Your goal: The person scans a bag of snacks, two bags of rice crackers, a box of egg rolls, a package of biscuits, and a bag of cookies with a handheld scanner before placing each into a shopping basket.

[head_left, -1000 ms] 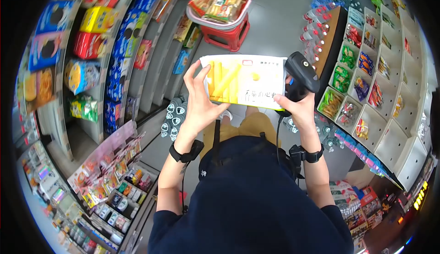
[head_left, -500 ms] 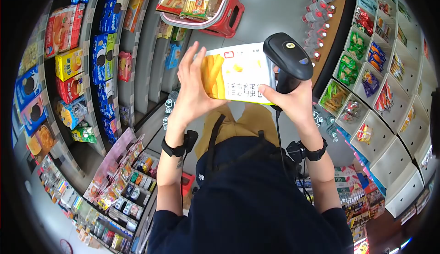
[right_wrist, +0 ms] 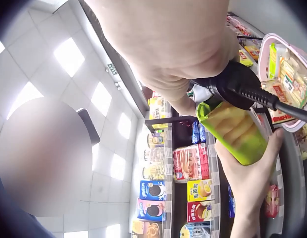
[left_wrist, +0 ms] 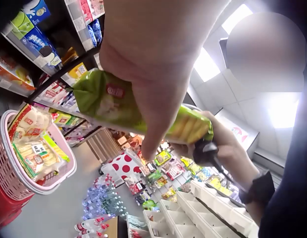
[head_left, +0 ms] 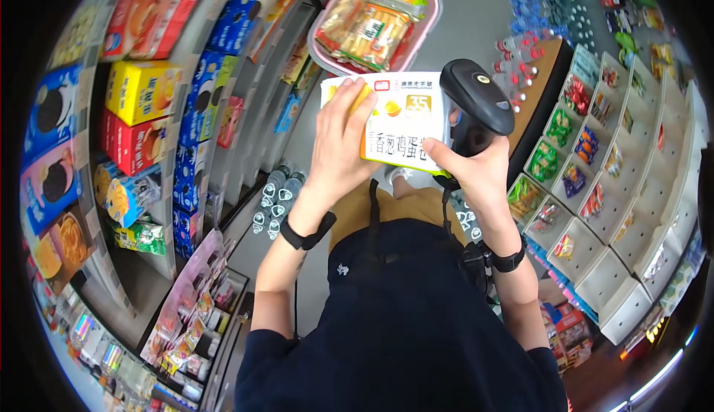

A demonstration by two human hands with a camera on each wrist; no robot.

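Note:
A white and yellow pack of egg rolls [head_left: 405,120] is held up in front of the body, its printed face toward the head camera. My left hand [head_left: 338,140] grips its left end, fingers laid across the front face. At the right end, my right hand [head_left: 483,170] holds a black barcode scanner [head_left: 476,96], with the thumb also pressing on the pack's lower right corner. The left wrist view shows the pack's green side [left_wrist: 101,101] beneath the left hand. From the right wrist, the scanner's coiled cable [right_wrist: 262,96] shows.
A pink basket [head_left: 433,7] of snack packs stands ahead, on a red stool [left_wrist: 9,203]. Shelves with biscuit boxes [head_left: 141,92] line the left; white bins [head_left: 606,252] of small snacks line the right. Bottles [head_left: 279,196] stand on the floor near the feet.
My left fingers have moved from the pack's left edge onto its front face. The pack's face has turned more toward the head camera. The right hand keeps holding the scanner against the pack's right end.

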